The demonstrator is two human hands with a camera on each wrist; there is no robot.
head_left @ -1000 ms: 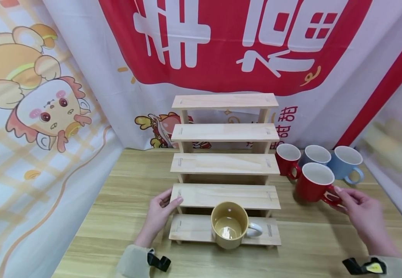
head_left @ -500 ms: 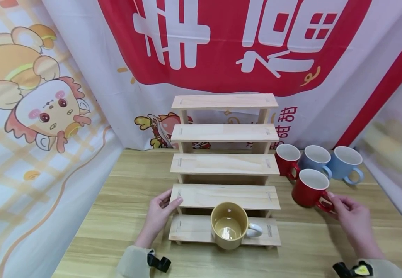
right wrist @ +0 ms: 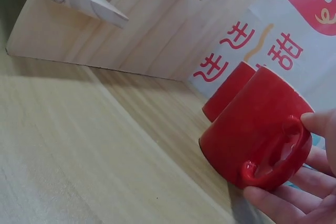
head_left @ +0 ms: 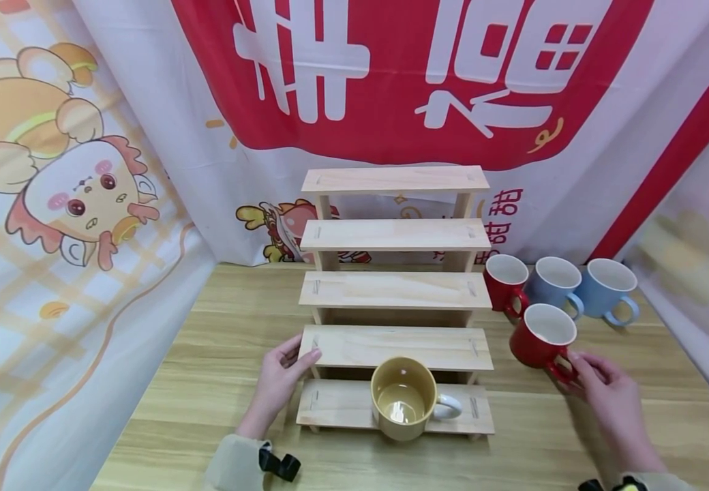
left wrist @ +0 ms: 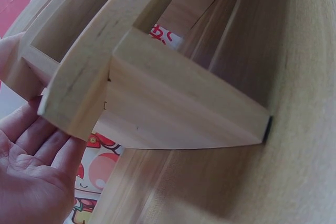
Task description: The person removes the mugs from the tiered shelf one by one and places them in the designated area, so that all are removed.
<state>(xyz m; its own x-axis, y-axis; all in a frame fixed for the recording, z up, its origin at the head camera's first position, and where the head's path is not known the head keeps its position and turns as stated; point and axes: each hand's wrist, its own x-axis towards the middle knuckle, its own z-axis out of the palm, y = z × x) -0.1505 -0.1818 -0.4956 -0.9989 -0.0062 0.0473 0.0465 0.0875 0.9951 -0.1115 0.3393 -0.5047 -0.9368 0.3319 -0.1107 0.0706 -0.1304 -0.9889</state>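
Note:
My right hand (head_left: 612, 402) pinches the handle of a red mug (head_left: 529, 344) with a white inside, right of the stepped wooden shelf (head_left: 391, 290). In the right wrist view the red mug (right wrist: 247, 124) has its handle between thumb and fingers; contact with the tabletop is hard to judge. My left hand (head_left: 277, 382) grips the left end of the shelf's second-lowest board, thumb on top. The left wrist view shows the palm (left wrist: 31, 177) turned up, fingers partly hidden behind the board. A yellow-lined mug (head_left: 403, 399) with a white handle stands on the lowest board.
Behind the held mug stand another red mug (head_left: 504, 283), a blue mug (head_left: 553, 283) and a second blue mug (head_left: 606, 290). The shelf stands on a wood-grain tabletop (head_left: 225, 307). Printed cloth (head_left: 195, 88) hangs at the back and sides.
My right hand has brought the held red mug left and a little toward the front, away from the blue mugs. My left hand has kept its place on the shelf.

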